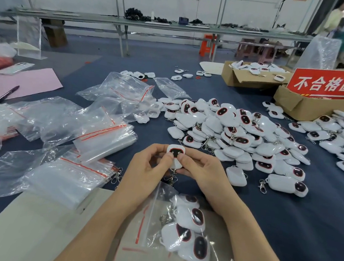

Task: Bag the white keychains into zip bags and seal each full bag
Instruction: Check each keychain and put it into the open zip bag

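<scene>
Pinching one white keychain between left hand and right hand, long axis pointing away, you're holding it just beyond the part-filled zip bag lying nearer you, mouth toward your left.

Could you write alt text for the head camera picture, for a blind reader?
A person's left hand and right hand pinch one white keychain between them above a blue table. Between the forearms lies a zip bag holding several keychains; a large pile of keychains sits to the right and empty zip bags to the left.
</scene>
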